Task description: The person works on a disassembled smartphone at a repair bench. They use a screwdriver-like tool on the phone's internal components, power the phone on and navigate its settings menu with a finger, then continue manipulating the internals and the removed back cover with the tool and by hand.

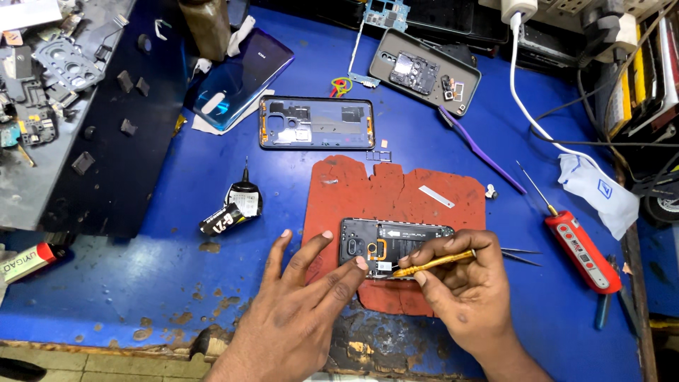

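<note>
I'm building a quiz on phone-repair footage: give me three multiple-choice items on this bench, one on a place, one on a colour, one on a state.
1. Where does the opened phone lie?
A. on the red mat
B. on the grey shelf
C. inside the empty phone frame

2. What colour is the tool in the right hand?
A. purple
B. yellow
C. red

3. How is the left hand?
A. clenched around a screwdriver
B. fingers spread, steadying the phone
C. lifted off the bench

Answers: 1 A, the red mat lies beneath it; 2 B, the thin yellow tool points at the phone; 3 B, a fingertip rests on the phone's lower edge.
</note>
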{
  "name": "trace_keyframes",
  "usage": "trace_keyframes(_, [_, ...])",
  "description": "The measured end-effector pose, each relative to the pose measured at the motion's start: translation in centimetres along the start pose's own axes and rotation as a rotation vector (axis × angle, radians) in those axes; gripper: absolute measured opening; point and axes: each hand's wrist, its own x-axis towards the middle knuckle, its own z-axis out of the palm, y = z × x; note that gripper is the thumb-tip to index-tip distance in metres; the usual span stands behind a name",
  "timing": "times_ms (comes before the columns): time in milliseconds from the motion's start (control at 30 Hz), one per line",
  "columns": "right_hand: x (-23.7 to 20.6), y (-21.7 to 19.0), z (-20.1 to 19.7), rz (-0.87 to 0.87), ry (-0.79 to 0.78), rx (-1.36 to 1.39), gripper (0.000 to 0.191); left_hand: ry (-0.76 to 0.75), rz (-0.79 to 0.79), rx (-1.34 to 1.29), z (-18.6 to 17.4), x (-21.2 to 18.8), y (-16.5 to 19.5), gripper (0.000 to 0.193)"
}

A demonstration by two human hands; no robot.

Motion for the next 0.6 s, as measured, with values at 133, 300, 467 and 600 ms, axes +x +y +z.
trace_keyframes(133, [0.16,0.05,-0.09,-0.006,0.002,0.034,0.045,-0.008,0.003,-0.011,0.01,-0.02,0.01,0.058])
trace_keyframes(300, [0.26,0.28,-0.14,-0.03,0.008,0.021,0.046,0.017,0.052,-0.013,-0.04,-0.08,-0.09,0.055])
trace_keyframes(467, [0.25,0.38,-0.2,-0.029,0.007,0.014,0.046,0.004,0.045,0.0,0.05,-0.13,-0.11,0.056])
trace_keyframes(600, [0.29,0.36,-0.14,-0.026,0.007,0.016,0.045,-0.005,0.039,-0.004,0.11,-0.18,-0.08,0.056])
